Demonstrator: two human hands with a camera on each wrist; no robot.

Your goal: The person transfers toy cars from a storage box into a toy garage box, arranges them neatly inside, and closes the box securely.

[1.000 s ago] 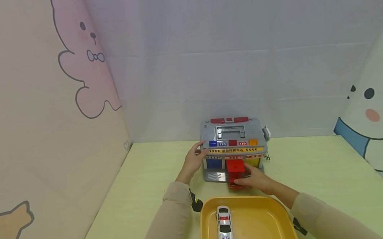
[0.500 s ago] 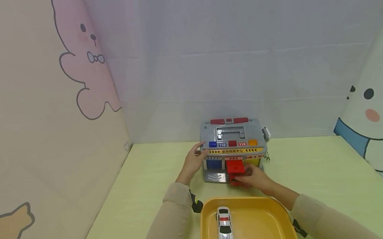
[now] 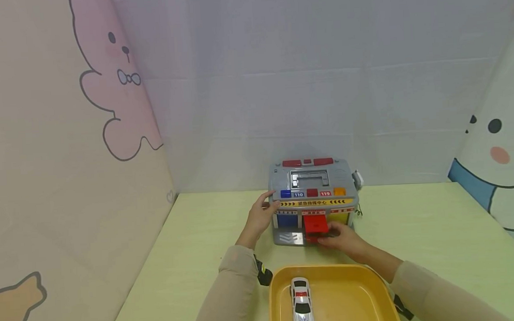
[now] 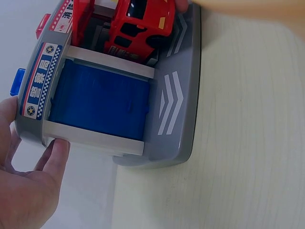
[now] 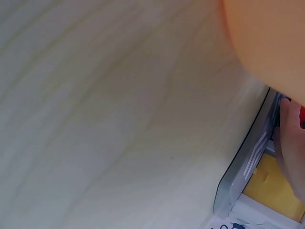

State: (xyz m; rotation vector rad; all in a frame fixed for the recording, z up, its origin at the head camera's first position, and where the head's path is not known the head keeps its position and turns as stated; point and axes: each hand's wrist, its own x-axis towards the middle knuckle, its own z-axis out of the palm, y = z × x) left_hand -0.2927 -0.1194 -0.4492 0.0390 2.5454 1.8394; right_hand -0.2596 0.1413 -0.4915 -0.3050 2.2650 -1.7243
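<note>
A grey toy station point(image 3: 312, 182) stands on the table, its red middle door point(image 3: 315, 223) raised. My left hand point(image 3: 258, 219) grips the station's left front edge; in the left wrist view that hand point(image 4: 33, 176) has fingers and thumb around the corner beside the blue door point(image 4: 100, 98). Partly inside the middle bay is a red toy vehicle point(image 4: 143, 21). My right hand point(image 3: 346, 240) holds the vehicle's front end under the raised door, hiding part of it. The right wrist view shows only part of the right hand point(image 5: 291, 148), near the yellow door point(image 5: 271, 186).
In front of the station sits a yellow tray point(image 3: 345, 270) between my forearms, with a white toy police car point(image 3: 301, 303) at its left. A white piece point(image 3: 358, 179) and a dark cord are at the station's right side. Behind stands a pale curtain point(image 3: 280, 106).
The red vehicle has moved back into the middle bay, with my right hand moving slightly forward alongside it. My left hand has stayed on the station's edge.
</note>
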